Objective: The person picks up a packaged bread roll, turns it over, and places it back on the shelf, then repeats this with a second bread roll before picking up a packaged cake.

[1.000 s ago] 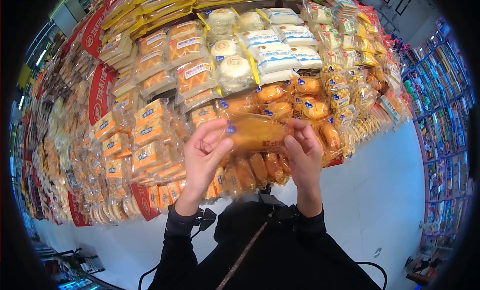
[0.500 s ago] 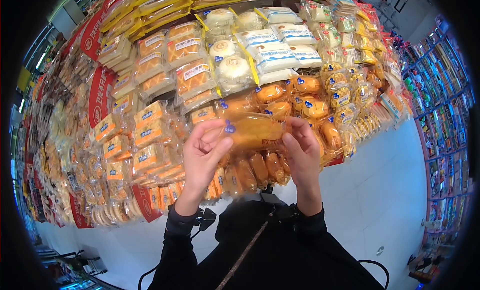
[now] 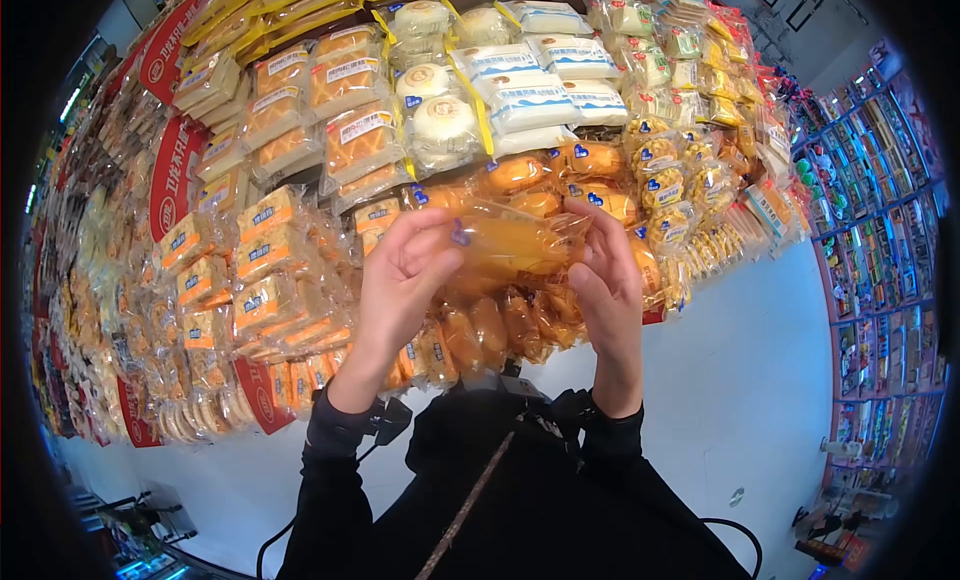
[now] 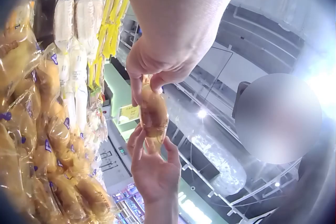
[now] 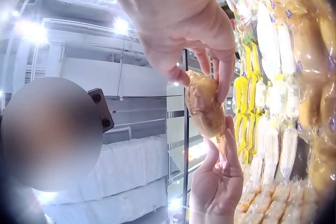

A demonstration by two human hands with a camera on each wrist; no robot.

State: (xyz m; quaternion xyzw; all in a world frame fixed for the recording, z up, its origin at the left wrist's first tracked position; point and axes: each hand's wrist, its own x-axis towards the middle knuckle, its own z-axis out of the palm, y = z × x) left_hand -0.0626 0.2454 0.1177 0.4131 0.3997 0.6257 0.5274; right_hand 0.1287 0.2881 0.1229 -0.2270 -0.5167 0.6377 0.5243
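Note:
A golden bread roll (image 3: 515, 248) in a clear plastic wrapper with a blue label is held up between both hands, above the display. My left hand (image 3: 400, 280) pinches the left end of the wrapper between thumb and fingers. At the other end, the right hand (image 3: 612, 295) grips the wrapper, its thumb in front and fingers behind. The left wrist view shows the roll (image 4: 154, 113) hanging between the left hand (image 4: 165, 58) and the right hand (image 4: 155, 174). Seen from the right wrist, the thumb and fingers are on either side of the roll's end (image 5: 203, 98).
Similar wrapped rolls (image 3: 595, 160) lie behind and below the held one. Packs of orange-labelled bread (image 3: 265, 250) are stacked to the left, and white-and-blue packs (image 3: 525, 100) farther back. Pale floor (image 3: 730, 370) and stocked shelves (image 3: 880, 280) are to the right.
The roll has turned in the hands, so the printed lettering seen near its right end no longer shows. The right fingers have shifted on the wrapper. The display appears slightly farther left in view.

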